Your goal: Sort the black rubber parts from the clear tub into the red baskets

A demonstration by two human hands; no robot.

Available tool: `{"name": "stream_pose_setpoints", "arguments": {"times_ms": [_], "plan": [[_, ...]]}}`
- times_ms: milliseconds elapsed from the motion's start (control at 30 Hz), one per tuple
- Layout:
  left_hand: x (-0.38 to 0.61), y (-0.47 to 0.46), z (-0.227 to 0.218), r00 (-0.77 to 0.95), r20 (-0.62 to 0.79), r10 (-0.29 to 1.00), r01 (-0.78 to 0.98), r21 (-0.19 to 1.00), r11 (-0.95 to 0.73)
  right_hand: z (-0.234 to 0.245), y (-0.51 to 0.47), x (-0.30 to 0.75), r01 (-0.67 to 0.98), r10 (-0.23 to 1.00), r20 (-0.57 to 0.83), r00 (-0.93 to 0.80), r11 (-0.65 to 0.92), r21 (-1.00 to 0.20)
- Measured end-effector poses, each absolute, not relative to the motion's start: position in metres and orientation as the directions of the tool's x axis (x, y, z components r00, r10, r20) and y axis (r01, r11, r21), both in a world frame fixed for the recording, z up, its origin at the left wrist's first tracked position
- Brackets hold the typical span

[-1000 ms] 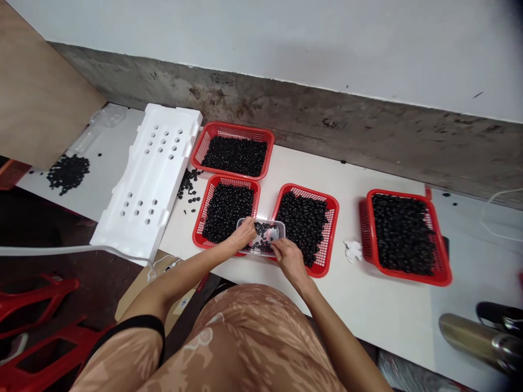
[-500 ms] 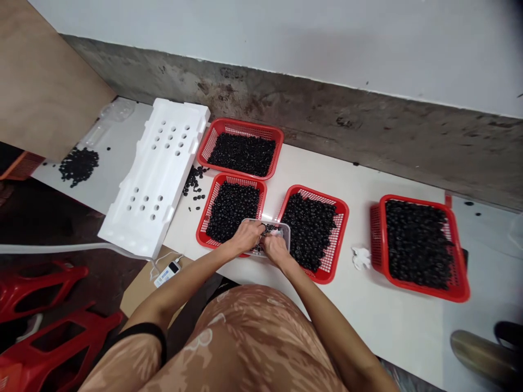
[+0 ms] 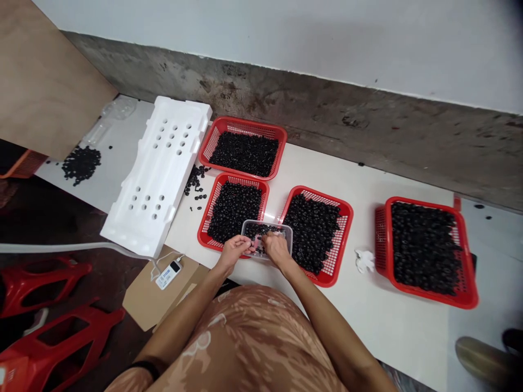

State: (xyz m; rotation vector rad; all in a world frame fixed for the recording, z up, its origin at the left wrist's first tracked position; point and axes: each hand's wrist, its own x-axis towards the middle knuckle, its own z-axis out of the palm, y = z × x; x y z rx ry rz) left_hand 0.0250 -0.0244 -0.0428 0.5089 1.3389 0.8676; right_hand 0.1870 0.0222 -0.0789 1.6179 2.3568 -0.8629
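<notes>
A clear plastic box (image 3: 291,235) with small black parts in it rests across the near ends of two red baskets. At its left end my left hand (image 3: 233,253) is closed, thumb and fingertips pinching a small black ring-like part (image 3: 249,245). My right hand (image 3: 276,248) reaches down into the box with its fingers bent together among the parts; what they hold is hidden. Black round parts fill the left basket (image 3: 201,235) and the right basket (image 3: 347,228) beside the box. Something pinkish shows inside the box between my hands.
Farther back stands another red basket (image 3: 281,158) of black parts; a fuller one (image 3: 469,272) is at the right. A white foam tray (image 3: 151,174) with holes lies left, near loose black parts (image 3: 196,182). A crumpled white scrap (image 3: 364,261) lies on the table (image 3: 392,326).
My left hand has drawn back left and toward me, out of the box, with a small black part in its fingertips. My right hand stays in the box. The view has shifted slightly.
</notes>
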Motion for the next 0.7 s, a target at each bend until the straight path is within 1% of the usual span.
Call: {"name": "stream_pose_setpoints", "arguments": {"times_ms": [100, 300, 400, 467, 567, 700], "plan": [[0.023, -0.028, -0.039, 0.015, -0.665, 0.747, -0.334, 0.701, 0.631, -0.076, 0.019, 0.187, 0.874, 0.824, -0.394, -0.407, 0.227, -0.430], [0.020, -0.030, -0.032, 0.067, -0.667, 0.742, -0.430, 0.652, 0.625, -0.056, 0.000, 0.196, 0.769, 0.875, -0.267, -0.405, 0.168, -0.617], [0.022, -0.031, -0.029, 0.054, -0.662, 0.747, -0.423, 0.663, 0.618, -0.044, -0.010, 0.198, 0.630, 0.933, -0.169, -0.318, 0.075, -0.773], [0.025, -0.031, -0.028, 0.043, -0.656, 0.754, -0.406, 0.678, 0.613, -0.036, -0.014, 0.197, 0.528, 0.954, -0.133, -0.268, 0.030, -0.849], [0.027, -0.033, -0.025, 0.042, -0.648, 0.760, -0.376, 0.695, 0.613, -0.025, -0.014, 0.195, 0.482, 0.956, -0.119, -0.270, 0.027, -0.876], [0.030, -0.035, -0.020, 0.007, -0.630, 0.776, -0.333, 0.731, 0.596, -0.014, -0.014, 0.194, 0.483, 0.951, -0.105, -0.289, 0.050, -0.874]]}}
